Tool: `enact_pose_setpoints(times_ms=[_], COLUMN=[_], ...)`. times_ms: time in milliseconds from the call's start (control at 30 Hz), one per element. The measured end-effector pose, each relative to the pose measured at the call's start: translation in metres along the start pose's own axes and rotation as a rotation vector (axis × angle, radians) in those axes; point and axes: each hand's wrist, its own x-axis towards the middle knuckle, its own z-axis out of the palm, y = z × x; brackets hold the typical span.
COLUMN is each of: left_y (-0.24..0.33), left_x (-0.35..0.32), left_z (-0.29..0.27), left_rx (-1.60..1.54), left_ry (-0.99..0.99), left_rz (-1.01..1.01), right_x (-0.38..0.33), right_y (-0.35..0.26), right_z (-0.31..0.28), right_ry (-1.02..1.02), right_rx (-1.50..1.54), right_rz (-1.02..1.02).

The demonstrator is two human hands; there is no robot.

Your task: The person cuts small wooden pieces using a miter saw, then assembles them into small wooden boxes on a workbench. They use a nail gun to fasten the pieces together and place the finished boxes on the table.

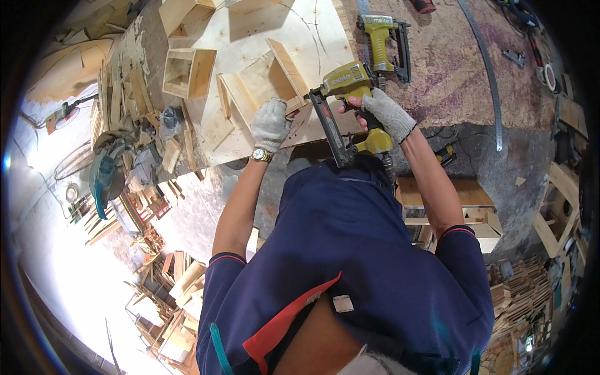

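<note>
My right hand [386,112], in a grey knit glove, grips the handle of a yellow pneumatic nail gun [345,84] whose nose rests against a small open plywood box [262,84]. My left hand [270,124], also gloved and with a wristwatch, presses on the near edge of that box, holding it on the plywood sheet [312,31] that covers the workbench. The nail gun's black magazine slants down toward my body.
A second yellow nail gun [382,39] lies on the bench beyond. Another small wooden box [187,72] stands to the left. A teal mitre saw [107,172] and wood offcuts sit at the left. A long metal ruler [490,81] lies at the right. Wooden frames are stacked below.
</note>
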Motion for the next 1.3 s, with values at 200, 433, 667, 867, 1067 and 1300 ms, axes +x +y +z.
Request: enact_pose_setpoints(times_ms=[200, 433, 667, 867, 1067, 1300], left_y=[0.000, 0.023, 0.031, 0.025, 0.054, 0.028], left_x=[0.000, 0.005, 0.062, 0.055, 0.100, 0.133], left_z=[0.001, -0.004, -0.013, -0.027, -0.068, -0.019], left_rx=[-0.016, -0.029, -1.205, -1.690, -0.020, 0.029], left_ry=[0.034, -0.042, 0.048, -0.119, -0.028, -0.283], left_rz=[0.002, -0.317, -1.259, -1.133, -0.163, -0.090], right_x=[0.001, -0.013, -0.052, -0.071, -0.078, -0.068], right_y=[0.001, -0.003, -0.023, -0.009, 0.000, -0.036], right_z=[0.000, -0.013, -0.022, -0.044, -0.045, -0.012], right_ry=[0.004, 0.078, 0.328, 0.399, 0.425, 0.325], right_rx=[0.006, 0.014, 0.036, 0.134, 0.171, 0.130], right_rz=[0.009, -0.105, -0.148, -0.249, -0.220, -0.208])
